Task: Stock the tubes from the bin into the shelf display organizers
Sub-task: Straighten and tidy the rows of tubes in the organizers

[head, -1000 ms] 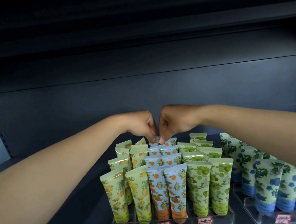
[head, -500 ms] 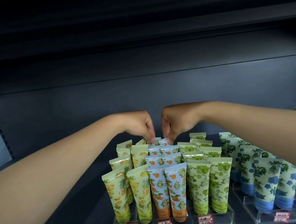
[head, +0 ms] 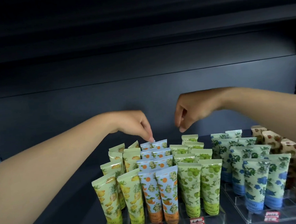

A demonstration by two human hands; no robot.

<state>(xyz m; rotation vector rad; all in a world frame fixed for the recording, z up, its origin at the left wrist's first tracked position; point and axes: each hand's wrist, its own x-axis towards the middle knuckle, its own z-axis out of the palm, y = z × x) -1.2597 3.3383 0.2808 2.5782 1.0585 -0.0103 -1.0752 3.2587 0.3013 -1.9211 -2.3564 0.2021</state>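
Touching back orange tube (head: pixel 147 145) w/ left hand (head: pixel 136 128); 8 orange tubes.

Retail shop, cosmetics-type aisle. Evidence: dark blue-grey metal shelf unit (head: pixel 142 87) with a flat back panel and another shelf overhead. On it sits a clear acrylic tiered display organizer (head: pixel 212 221), with small red-and-white price tags (head: pixel 197 222) along its front edge. Inside it, upright printed plastic tubes (head: pixel 191 187) stand in rows sorted by pattern. Right of it, a second clear acrylic organizer (head: pixel 256 219) is tagged the same way.
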